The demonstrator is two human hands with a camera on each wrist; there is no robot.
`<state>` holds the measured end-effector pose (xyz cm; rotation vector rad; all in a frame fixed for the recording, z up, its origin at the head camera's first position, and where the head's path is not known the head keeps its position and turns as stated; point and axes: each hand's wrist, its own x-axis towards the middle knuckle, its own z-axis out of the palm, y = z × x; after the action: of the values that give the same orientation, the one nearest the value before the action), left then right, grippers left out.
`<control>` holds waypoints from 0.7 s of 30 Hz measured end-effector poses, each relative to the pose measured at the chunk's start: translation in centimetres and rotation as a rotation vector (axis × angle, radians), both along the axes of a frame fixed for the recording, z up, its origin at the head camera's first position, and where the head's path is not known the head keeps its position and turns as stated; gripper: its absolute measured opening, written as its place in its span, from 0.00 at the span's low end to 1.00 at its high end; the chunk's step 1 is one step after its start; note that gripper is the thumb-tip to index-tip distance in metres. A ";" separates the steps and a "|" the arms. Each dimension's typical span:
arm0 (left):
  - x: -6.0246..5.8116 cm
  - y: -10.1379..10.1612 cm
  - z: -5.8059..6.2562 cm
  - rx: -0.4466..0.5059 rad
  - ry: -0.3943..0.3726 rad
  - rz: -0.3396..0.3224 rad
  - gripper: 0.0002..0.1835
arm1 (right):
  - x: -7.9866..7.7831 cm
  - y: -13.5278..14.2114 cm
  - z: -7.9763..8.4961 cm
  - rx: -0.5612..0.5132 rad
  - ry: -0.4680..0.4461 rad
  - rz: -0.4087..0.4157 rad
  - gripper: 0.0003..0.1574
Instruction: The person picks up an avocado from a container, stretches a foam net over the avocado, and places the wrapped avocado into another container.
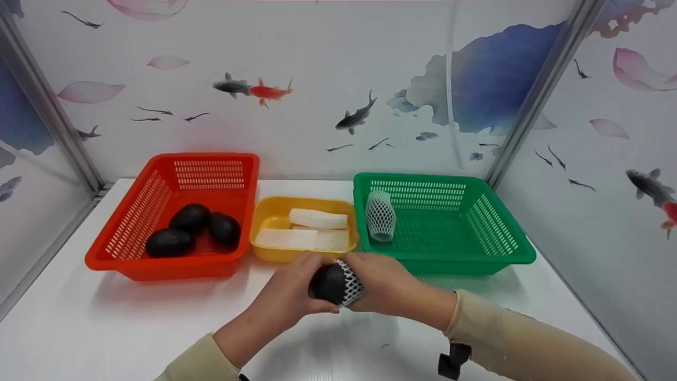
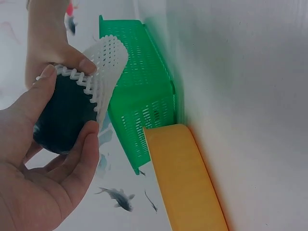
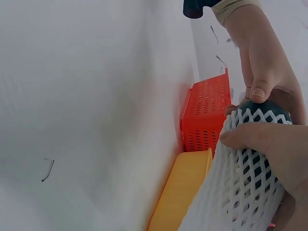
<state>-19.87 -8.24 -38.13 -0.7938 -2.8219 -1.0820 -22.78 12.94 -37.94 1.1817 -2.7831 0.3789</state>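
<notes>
A dark avocado [image 1: 327, 284] is held between both hands above the table, in front of the yellow basket. My left hand [image 1: 288, 288] grips its bare end, thumb and fingers curled round it in the left wrist view. Over the other end sits a white foam net sleeve [image 3: 236, 187], gripped by my right hand [image 1: 383, 283] with the thumb on the mesh. The sleeve covers part of the avocado, and its far end hangs loose past the fruit. Inside the red basket [image 1: 174, 267] lie several bare avocados [image 1: 169, 242]. A netted avocado-sized piece [image 1: 381, 217] stands in the green basket [image 1: 449, 267].
The yellow basket [image 1: 277, 255] between the two larger ones holds flat white foam net sleeves [image 1: 288, 239]. A white tabletop [image 1: 174, 317] spreads beneath everything. Printed panels [image 1: 317, 53] with metal frame posts [image 1: 539, 95] enclose the back and sides.
</notes>
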 end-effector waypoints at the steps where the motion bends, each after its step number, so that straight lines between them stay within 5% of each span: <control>1: 0.0 0.1 0.0 -0.006 0.004 0.002 0.34 | 0.0 -0.1 0.0 0.000 0.013 0.000 0.41; 11: 0.1 0.8 0.0 -0.005 -0.029 0.058 0.34 | 0.3 -0.7 -0.1 -0.015 0.102 -0.009 0.46; 21: 0.3 0.1 0.2 0.050 0.022 0.073 0.34 | 0.3 1.0 0.6 -0.079 -0.098 -0.011 0.56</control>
<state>-19.55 -8.15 -37.95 -0.6890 -2.7698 -1.1216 -22.51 13.96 -37.30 1.1602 -2.8255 0.5550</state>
